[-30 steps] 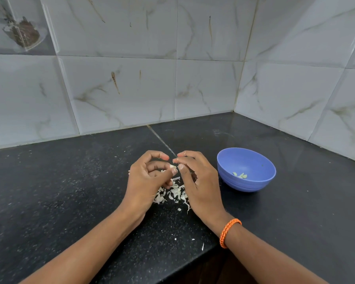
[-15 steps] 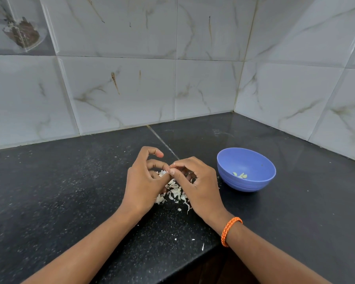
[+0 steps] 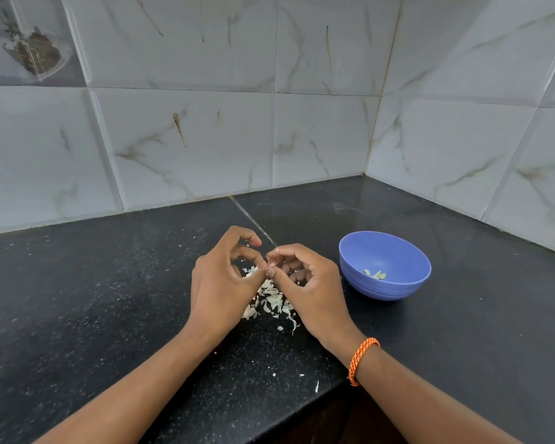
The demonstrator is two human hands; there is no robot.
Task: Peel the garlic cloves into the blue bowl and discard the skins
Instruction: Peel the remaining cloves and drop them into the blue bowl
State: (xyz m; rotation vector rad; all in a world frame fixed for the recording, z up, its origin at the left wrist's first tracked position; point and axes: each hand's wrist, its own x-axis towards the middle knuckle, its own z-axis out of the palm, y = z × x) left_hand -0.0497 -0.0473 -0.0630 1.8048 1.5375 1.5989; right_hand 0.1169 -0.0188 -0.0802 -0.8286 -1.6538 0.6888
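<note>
My left hand (image 3: 220, 283) and my right hand (image 3: 308, 288) meet fingertip to fingertip over a pile of white garlic skins (image 3: 271, 299) on the black counter (image 3: 109, 299). Both pinch a small garlic clove (image 3: 269, 265), mostly hidden by the fingers. The blue bowl (image 3: 394, 286) stands just right of my right hand, with a few pale peeled cloves (image 3: 375, 274) at its bottom.
White marble-look tiled walls (image 3: 189, 139) meet in a corner behind the bowl. Small skin flakes (image 3: 302, 376) lie near the counter's front edge. An orange cord band (image 3: 362, 358) circles my right wrist.
The fingertips of both hands have shifted slightly while working the clove; my left index finger has lifted and curled. The bowl and the skin pile have not moved.
</note>
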